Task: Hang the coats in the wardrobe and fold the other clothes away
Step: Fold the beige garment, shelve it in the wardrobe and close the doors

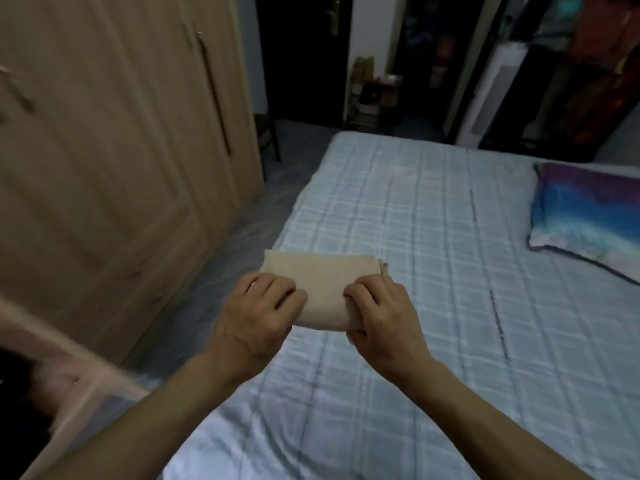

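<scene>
Beige folded garment [322,289] in the tight grip of left hand [258,317] and right hand [381,317], above the bed [415,220]

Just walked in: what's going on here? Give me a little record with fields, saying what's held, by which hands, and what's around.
held item: folded beige garment, a compact rectangle
left hand: grips its left end, fingers curled over the top
right hand: grips its right end
place: over the left edge of the bed; unclear whether it rests on it
bed cover: pale blue check
wardrobe: at the left, doors shut
pillow: colourful, on the bed at the right
</scene>
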{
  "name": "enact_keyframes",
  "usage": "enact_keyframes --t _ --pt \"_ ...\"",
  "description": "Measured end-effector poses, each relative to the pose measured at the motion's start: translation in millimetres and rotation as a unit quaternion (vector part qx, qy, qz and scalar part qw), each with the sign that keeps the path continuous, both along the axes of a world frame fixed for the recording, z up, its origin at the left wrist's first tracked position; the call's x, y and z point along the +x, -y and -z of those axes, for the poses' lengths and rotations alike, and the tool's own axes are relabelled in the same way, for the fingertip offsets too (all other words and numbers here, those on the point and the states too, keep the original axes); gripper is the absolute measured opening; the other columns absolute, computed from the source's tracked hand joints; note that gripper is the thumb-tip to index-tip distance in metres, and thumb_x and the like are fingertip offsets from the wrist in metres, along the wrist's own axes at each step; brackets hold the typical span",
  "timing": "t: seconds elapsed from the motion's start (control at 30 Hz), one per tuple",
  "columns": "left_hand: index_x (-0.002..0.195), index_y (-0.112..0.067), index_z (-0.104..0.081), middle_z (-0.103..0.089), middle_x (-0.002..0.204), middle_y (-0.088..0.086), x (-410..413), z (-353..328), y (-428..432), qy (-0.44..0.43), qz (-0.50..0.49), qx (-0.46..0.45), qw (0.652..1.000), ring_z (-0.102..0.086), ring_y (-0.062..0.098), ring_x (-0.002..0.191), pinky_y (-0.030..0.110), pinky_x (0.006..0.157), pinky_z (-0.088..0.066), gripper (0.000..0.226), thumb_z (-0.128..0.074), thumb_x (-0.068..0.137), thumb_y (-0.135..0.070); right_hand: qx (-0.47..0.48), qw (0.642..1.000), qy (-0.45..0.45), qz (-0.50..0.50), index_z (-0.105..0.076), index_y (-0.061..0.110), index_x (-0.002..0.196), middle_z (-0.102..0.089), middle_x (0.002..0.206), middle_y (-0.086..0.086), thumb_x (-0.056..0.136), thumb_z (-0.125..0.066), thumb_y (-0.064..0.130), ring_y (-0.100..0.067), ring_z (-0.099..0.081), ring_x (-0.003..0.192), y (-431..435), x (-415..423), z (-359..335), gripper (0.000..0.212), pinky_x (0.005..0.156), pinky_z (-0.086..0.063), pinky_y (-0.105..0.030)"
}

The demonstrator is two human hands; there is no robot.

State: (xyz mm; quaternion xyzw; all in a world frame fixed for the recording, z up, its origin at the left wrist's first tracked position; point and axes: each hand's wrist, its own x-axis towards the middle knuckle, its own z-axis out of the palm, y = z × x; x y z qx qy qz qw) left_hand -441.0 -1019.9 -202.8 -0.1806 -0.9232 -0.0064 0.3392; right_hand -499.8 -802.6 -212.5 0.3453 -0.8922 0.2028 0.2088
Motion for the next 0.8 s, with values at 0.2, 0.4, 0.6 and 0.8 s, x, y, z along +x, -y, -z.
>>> enact_keyframes --t 0.2,0.4,0.6,0.8 --pt "0.101 -0.013 -0.066 -0.063 0.099 0.006 98.6 -52.8 71.1 0.023 -0.163 -0.033 0.986 -0.061 0.029 0.088 0.040 0.082 -0.042 0.022 -0.063 0.080 -0.007 -0.031 0.984 -0.030 -0.173 -0.064 0.012 0.100 -0.058 0.097 -0.005 0.072 -0.056 0.019 -0.024 -0.054 0.087 100.2 25.1 -48.6 0.030 0.076 -0.036 -0.031" --pt "0.102 -0.015 -0.063 -0.059 0.100 0.004 203.9 -82.0 110.4 0.030 -0.328 -0.031 0.944 -0.055 0.027 0.092 0.040 0.085 -0.038 0.027 -0.063 0.075 -0.011 -0.038 0.940 -0.034 -0.338 -0.064 0.014 0.101 -0.059 0.100 -0.004 0.065 -0.060 0.019 -0.024 -0.054 0.089 200.6 71.9 -72.9 0.037 0.077 -0.030 -0.025" --pt "0.102 -0.015 -0.064 -0.060 0.099 0.005 318.7 -86.4 141.3 0.023 -0.464 -0.004 0.886 -0.057 0.029 0.088 0.041 0.081 -0.042 0.028 -0.068 0.075 -0.010 -0.024 0.871 -0.043 -0.489 -0.061 0.018 0.103 -0.057 0.101 -0.002 0.056 -0.074 0.017 -0.023 -0.053 0.090 293.9 152.0 -90.5 0.049 0.075 -0.026 -0.024" --pt "0.104 -0.016 -0.063 -0.060 0.102 0.002 415.0 -77.5 183.5 0.029 -0.536 0.013 0.844 -0.056 0.027 0.090 0.041 0.080 -0.044 0.034 -0.067 0.071 -0.016 -0.013 0.811 -0.058 -0.582 -0.053 0.021 0.109 -0.052 0.104 0.000 0.060 -0.069 0.026 -0.025 -0.055 0.094 375.7 236.6 -88.6 0.052 0.074 -0.043 -0.037"
